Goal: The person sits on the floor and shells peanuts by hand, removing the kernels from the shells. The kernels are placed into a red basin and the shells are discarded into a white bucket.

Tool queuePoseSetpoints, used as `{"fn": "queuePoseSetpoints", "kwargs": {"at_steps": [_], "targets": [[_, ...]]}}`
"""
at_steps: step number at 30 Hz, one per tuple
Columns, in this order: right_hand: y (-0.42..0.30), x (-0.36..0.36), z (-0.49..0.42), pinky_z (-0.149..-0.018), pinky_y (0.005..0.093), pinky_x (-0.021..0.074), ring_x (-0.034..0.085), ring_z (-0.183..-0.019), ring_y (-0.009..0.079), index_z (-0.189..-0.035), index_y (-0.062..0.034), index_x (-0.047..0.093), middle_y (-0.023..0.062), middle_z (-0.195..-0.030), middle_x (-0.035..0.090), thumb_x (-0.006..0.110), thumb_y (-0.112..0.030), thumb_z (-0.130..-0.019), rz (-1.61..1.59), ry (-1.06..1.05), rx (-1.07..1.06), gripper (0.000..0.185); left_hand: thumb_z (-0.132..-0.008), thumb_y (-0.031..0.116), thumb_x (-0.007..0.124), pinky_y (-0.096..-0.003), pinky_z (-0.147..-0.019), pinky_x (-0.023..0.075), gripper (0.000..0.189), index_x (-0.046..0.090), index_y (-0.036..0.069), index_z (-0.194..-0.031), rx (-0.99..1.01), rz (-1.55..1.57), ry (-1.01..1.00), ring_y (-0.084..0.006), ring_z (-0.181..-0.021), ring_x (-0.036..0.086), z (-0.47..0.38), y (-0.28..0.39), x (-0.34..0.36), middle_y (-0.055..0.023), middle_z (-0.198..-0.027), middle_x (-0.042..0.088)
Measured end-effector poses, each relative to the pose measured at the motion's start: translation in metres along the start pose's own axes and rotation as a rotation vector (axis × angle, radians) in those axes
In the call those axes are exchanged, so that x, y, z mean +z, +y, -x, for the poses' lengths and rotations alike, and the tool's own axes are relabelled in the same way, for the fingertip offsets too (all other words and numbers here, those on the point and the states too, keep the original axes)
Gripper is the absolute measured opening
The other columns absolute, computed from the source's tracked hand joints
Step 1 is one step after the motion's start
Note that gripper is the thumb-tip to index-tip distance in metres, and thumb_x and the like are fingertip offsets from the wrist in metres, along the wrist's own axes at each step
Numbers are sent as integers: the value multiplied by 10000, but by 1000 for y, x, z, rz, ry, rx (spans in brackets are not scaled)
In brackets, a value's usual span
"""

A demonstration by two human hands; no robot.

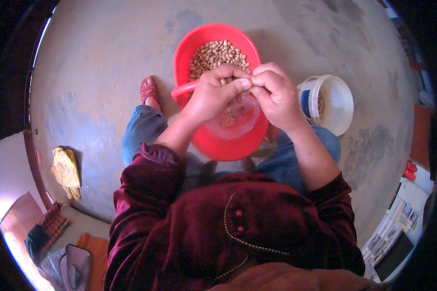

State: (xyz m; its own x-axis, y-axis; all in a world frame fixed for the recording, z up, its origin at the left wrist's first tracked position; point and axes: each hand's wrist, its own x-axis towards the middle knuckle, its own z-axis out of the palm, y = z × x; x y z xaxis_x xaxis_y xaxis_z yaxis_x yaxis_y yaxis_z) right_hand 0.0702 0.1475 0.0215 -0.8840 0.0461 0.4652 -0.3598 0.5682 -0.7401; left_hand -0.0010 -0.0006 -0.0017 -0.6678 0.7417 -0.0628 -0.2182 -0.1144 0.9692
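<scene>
Unshelled peanuts [218, 54] lie in the far part of a red plastic basin [222, 151]. A clear plastic container [242, 122] with a small heap of shelled peanuts [226, 119] sits in its near part. Above the basin, my left hand [222, 89] has a peanut in its shell [223, 82] within its curled fingers. My right hand [276, 94] meets it at the fingertips, thumb and forefinger pinched together. Whatever lies between the touching fingertips is hidden.
To the right of the basin a white plastic bucket [344, 109] lies tilted, with some debris inside. My sandalled foot [149, 91] is left of the basin. A crumpled yellow bag [65, 169] lies on the concrete floor [98, 109] at the left.
</scene>
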Motion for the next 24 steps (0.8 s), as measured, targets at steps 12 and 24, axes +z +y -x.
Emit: {"fn": "queuePoseSetpoints", "kwargs": {"at_steps": [12,24], "targets": [[13,-7,5,-772,252,440,538,-837,128,-858,-26,557,65,-895,551,577,40,-782,-564,-111,244,103,-895,302,498,-176,-413,381,264,575,59,-965,-122,108,-69,-71,-587,545,9,15,-7,-31,-775,594],[3,-16,14,-709,288,469,588,-774,205,-868,-18,615,81,-827,608,612,-9,-725,-76,-485,88,144,-890,244,510,-213,-537,427,210,561,44,-930,-32,-111,96,-81,-631,527,-2,4,-24,-9,-739,562]]}}
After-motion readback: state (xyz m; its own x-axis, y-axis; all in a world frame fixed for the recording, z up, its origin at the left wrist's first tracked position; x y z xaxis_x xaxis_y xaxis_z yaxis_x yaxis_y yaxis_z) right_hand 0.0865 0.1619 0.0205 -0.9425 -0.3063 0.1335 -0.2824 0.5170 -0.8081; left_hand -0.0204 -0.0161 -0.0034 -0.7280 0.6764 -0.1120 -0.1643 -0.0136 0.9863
